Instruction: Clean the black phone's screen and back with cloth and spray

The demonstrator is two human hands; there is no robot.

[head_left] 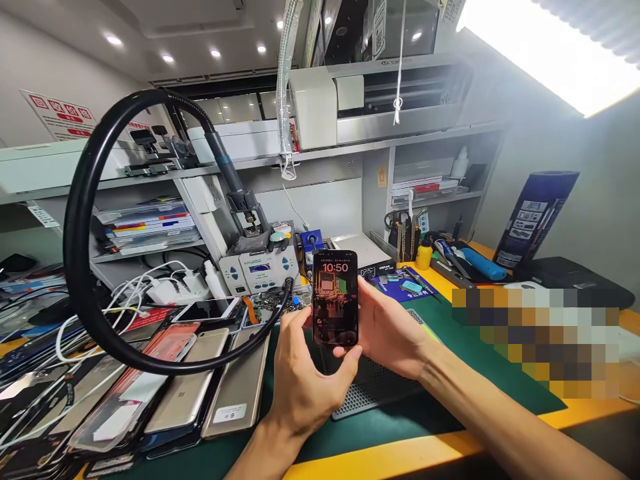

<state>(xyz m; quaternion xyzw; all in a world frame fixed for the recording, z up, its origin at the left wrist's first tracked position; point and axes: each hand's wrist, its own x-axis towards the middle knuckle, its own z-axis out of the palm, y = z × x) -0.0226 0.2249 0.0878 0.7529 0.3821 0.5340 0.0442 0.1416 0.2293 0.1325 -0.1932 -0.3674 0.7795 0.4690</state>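
A smartphone (335,303) stands upright before me, its screen lit with a dark wallpaper and the time 10:50. My left hand (307,373) grips its left side and lower edge, with the thumb across the bottom corner. Around the right side and behind the phone curl the fingers of my right hand (387,327); part of them is hidden by the phone. Below both hands a grey perforated plate (375,390) lies on the green mat (480,373).
Several used phones (193,380) lie in rows at left, under a looped black hose (70,233). A hot air station (265,267) stands behind them. Toward the right are a yellow bottle (424,255), scissors in a holder and a blue cylinder (535,217). A blurred patch covers the far right.
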